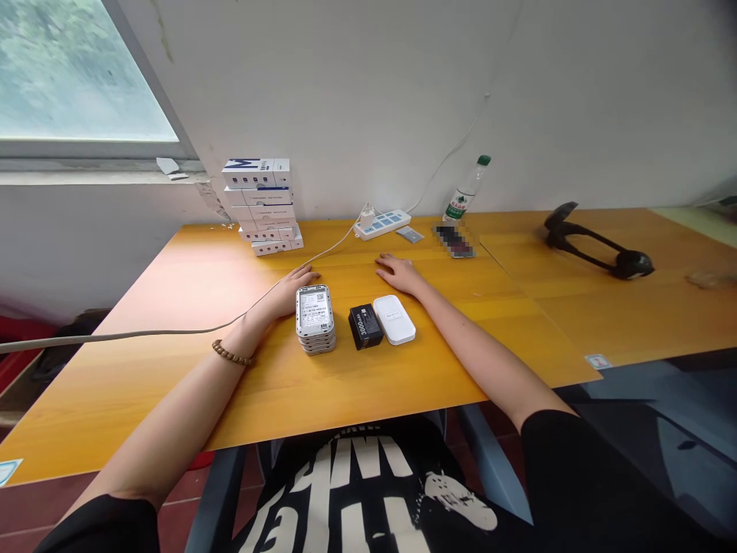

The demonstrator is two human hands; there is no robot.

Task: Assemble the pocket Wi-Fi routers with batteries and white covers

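My left hand (292, 292) lies palm down on the table with its fingers stretched out, holding nothing. Just in front of it stands a stack of white rounded device bodies (315, 313), the top one showing a printed label and QR code. My right hand (398, 275) rests flat on the table, fingers apart and bare of any object. Between my forearms sit black batteries (365, 326) marked 3000 mAh, apparently stacked. Right beside them are white rounded covers (394, 319), nearest to my right hand; how many are piled there I cannot tell.
Several white boxes (265, 207) are piled at the back left. A power strip (383, 223) with a plugged-in charger lies by the wall, its cable (173, 333) crossing my left wrist area. Farther right are a phone (454, 240), a water bottle (466, 190) and a black headset-like band (596, 246).
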